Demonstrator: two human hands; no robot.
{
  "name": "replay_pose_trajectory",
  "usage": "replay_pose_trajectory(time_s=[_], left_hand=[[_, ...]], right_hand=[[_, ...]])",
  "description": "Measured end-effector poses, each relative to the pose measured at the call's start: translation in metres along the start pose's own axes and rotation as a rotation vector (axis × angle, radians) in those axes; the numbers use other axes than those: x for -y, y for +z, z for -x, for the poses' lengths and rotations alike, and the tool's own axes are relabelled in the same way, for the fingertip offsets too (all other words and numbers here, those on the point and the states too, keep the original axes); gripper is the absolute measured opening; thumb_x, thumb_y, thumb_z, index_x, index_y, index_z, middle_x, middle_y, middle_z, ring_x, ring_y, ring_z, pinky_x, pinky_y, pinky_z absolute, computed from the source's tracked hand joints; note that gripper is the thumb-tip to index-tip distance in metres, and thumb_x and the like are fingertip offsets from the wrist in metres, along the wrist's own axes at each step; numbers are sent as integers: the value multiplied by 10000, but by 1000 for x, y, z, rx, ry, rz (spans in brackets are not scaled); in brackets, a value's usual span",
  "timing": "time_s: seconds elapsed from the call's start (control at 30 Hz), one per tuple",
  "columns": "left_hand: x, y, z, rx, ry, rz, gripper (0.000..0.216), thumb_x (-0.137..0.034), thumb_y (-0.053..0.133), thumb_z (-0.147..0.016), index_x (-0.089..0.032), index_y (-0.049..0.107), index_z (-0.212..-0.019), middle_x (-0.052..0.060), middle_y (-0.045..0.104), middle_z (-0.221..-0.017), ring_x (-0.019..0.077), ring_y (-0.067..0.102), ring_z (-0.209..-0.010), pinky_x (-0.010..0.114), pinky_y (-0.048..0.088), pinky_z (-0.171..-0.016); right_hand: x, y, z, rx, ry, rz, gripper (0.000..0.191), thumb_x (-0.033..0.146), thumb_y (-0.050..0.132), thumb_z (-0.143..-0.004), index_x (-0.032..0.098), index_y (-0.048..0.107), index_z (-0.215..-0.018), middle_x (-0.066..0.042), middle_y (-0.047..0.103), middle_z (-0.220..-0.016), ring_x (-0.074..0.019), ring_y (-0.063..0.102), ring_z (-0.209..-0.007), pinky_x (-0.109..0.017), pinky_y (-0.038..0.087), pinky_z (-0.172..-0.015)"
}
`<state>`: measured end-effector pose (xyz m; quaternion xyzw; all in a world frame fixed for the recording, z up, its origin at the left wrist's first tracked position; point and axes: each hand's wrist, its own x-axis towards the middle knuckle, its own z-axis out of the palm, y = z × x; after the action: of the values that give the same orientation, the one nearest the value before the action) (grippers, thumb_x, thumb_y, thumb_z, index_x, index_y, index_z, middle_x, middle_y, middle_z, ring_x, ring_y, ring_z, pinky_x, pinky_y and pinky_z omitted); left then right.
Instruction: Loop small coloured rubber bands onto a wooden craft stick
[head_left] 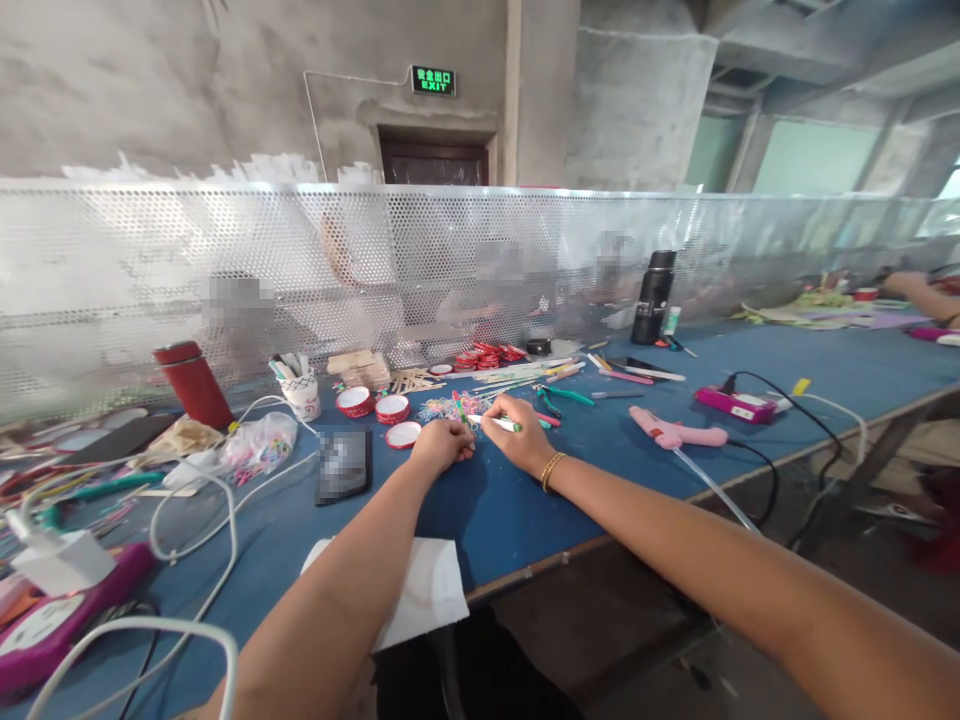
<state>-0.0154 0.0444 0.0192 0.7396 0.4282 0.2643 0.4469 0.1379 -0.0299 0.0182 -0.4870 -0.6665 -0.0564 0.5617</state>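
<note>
My right hand [523, 432] is closed in a writing grip on a white marker [505, 424] with a green end. The marker's tip points left, at a small red and green strip [460, 406] that stands up from the fingers of my left hand [444, 444]. That hand is closed in a pinch on the strip, whose lower part is hidden. Behind my hands lies a spread of small colourful loops [436, 408]. Close by on the left are red-rimmed round tins with white insides, one of them [403, 435] near my left wrist.
A phone [343, 467] lies left of my left hand. Green-handled pliers [574, 396] and several pens lie behind my right hand. A pink glue gun [675, 430] with a cord is at right. White cables cross the left side; a red flask [193, 384] stands there.
</note>
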Motion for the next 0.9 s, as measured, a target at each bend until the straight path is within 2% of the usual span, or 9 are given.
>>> replay_pose_trajectory(time_s=[0.4,0.9], left_hand=[[0,0,0,-17,11,-11,186,-214,627,-792,-136,636,-624,6,625,-538,76,535,-462,183,421,-495],[-7,2,4,-41,-48,38,172,-137,625,-785,-130,632,-614,1,613,-525,69,539,-451,177,422,-494]], right_hand=[[-1,3,-1,46,-25,-9,123,242,586,-804,212,582,-684,1,657,-707,-168,590,-705,-279,407,-717],[-4,3,-1,22,-23,-18,123,234,581,-803,215,555,-684,3,632,-695,-170,581,-704,-278,413,-710]])
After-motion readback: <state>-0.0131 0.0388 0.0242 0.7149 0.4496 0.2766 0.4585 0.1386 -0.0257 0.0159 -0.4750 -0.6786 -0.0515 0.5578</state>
